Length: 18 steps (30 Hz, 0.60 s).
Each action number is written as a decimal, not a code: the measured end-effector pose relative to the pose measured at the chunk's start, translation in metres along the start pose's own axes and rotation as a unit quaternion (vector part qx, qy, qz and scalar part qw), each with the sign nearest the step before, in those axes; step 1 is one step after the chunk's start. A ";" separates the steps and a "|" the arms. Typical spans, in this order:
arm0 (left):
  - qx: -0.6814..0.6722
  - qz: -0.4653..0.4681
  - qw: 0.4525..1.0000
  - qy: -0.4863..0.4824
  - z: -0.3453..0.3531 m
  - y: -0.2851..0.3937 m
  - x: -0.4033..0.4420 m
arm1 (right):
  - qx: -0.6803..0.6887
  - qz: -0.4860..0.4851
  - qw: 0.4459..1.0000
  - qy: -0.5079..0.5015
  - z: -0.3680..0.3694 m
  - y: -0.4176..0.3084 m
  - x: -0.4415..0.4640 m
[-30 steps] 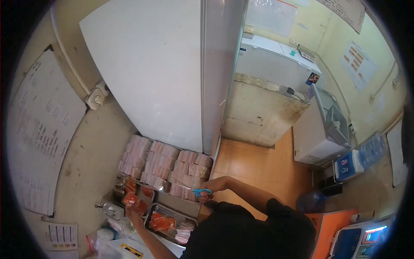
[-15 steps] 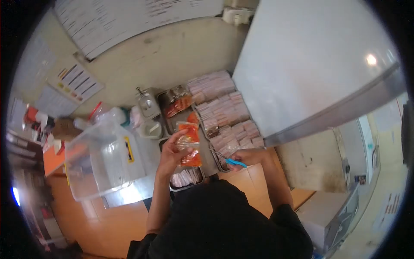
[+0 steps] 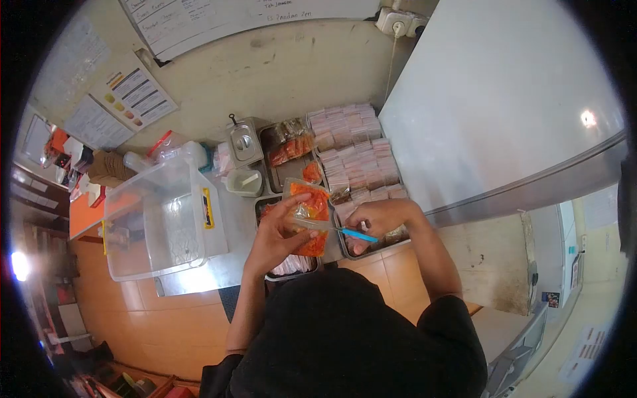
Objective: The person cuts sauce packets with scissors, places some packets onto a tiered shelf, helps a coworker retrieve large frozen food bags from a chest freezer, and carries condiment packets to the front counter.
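My left hand point(image 3: 277, 233) grips clear plastic sachets point(image 3: 310, 205) filled with orange-red contents, one above the other with a clear band between them. Blue-handled scissors point(image 3: 359, 235) are in my right hand point(image 3: 375, 221), their blades pointing left at the band's right edge. Whether the blades are closed on the plastic is too small to tell. Behind the sachets, a metal tray point(image 3: 264, 136) holds more red and dark packets. To its right lie rows of pale packets point(image 3: 358, 166) in trays. Below my left hand is another tray with pale packets point(image 3: 292, 265).
A clear plastic bin point(image 3: 156, 222) with a yellow latch stands at the left on the metal table point(image 3: 229, 255). A lidded steel container point(image 3: 244, 142) and a white tub point(image 3: 244, 182) are near the wall. A large white panel point(image 3: 504, 99) rises at the right.
The view has turned toward the table. My left hand has lifted sachets from the tray area to in front of my body, and the scissors in my right hand have come up to them.
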<state>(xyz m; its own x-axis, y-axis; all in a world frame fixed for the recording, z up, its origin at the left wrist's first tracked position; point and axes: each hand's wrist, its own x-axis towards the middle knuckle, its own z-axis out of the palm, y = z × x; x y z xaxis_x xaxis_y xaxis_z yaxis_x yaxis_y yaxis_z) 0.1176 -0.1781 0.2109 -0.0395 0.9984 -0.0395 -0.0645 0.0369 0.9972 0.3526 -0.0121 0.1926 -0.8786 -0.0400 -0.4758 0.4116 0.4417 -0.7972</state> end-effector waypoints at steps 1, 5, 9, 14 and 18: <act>-0.005 -0.018 1.000 -0.004 -0.001 -0.001 0.000 | -0.016 0.006 1.000 -0.004 -0.002 -0.002 0.001; 0.005 -0.006 1.000 -0.008 -0.002 -0.001 -0.001 | 0.018 -0.034 0.999 0.017 0.002 0.003 0.004; 0.042 0.039 0.998 -0.005 -0.001 -0.004 0.000 | 0.027 -0.035 0.999 0.018 -0.001 -0.009 0.000; -0.010 -0.085 0.996 -0.020 -0.004 0.007 -0.004 | 0.011 -0.039 0.999 0.023 0.001 -0.001 -0.002; -0.012 -0.044 0.999 -0.028 0.000 0.008 -0.002 | 0.004 0.008 1.000 -0.030 -0.002 0.002 0.002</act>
<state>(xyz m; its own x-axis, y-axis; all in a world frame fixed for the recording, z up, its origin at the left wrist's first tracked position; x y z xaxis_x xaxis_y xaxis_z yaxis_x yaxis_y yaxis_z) 0.1171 -0.1800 0.2189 0.0226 0.9921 -0.1234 -0.0896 0.1250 0.9881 0.3515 -0.0099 0.1912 -0.8562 -0.0867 -0.5093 0.4269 0.4363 -0.7921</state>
